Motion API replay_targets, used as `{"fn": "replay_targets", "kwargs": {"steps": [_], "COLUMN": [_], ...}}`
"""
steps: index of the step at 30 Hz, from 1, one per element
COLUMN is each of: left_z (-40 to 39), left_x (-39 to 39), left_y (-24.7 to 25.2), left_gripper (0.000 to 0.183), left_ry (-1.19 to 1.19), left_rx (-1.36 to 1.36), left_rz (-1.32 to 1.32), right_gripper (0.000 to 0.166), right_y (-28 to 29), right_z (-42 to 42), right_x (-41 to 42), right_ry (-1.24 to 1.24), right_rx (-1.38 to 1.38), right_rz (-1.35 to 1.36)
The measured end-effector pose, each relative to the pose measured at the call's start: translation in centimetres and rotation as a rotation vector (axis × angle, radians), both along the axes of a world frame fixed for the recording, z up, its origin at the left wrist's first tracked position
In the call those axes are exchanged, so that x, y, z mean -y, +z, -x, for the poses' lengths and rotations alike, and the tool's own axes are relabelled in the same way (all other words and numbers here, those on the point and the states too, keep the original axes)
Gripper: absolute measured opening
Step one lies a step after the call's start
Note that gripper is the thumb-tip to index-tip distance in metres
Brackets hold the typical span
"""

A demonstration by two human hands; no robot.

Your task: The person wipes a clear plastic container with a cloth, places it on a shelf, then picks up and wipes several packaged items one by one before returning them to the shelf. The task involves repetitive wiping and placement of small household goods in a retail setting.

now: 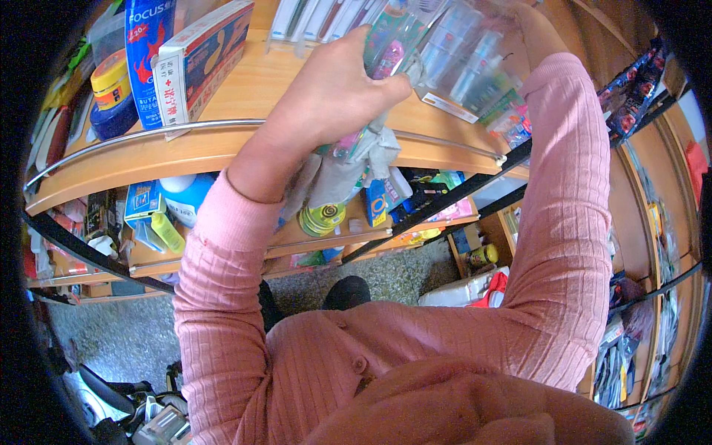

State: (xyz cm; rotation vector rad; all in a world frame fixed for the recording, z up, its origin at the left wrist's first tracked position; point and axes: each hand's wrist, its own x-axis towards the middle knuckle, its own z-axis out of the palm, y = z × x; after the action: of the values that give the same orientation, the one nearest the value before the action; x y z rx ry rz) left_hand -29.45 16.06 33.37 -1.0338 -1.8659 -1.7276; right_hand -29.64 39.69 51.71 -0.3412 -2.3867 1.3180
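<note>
My left hand [339,92] is closed around toothbrush packages in clear plastic [389,55], with a grey cloth [347,175] hanging below them over the shelf's front rail. My right hand [509,25] is reached out at the top right, blurred and partly cut off by the frame; its fingers cannot be made out. Near it stand clear plastic packs [453,53] and colourful toothbrush packages [506,114] on the wooden shelf [267,78]. A row of boxed toothbrushes [328,19] stands behind my left hand.
On the left of the shelf stand a blue spray can [147,67], a cardboard box [203,61] and a dark blue jar with a yellow lid [113,94]. A metal rail [167,129] edges it. Lower shelves hold coiled green packs [322,218]. A white sack [464,286] lies on the floor.
</note>
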Motion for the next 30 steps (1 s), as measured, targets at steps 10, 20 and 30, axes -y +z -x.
{"fn": "replay_targets", "kwargs": {"steps": [10, 20, 30], "left_z": [0.0, -1.1, -6.1], "left_x": [0.0, -1.1, 0.3], "left_y": [-0.3, 0.3, -1.2], "left_gripper": [0.044, 0.046, 0.043], "left_ry": [0.031, 0.02, 0.097], "left_rx": [-0.011, -0.062, -0.07], "left_rz": [-0.004, 0.008, -0.141], "right_gripper": [0.028, 0.027, 0.023], "right_y": [0.6, 4.0, -20.1], "right_z": [-2.2, -1.9, -21.3], "right_x": [-0.6, -8.6, 4.6], "right_ry": [0.064, 0.022, 0.325], "right_rx": [-0.017, -0.25, -0.627], "right_rz": [-0.091, -1.167, -0.426]}}
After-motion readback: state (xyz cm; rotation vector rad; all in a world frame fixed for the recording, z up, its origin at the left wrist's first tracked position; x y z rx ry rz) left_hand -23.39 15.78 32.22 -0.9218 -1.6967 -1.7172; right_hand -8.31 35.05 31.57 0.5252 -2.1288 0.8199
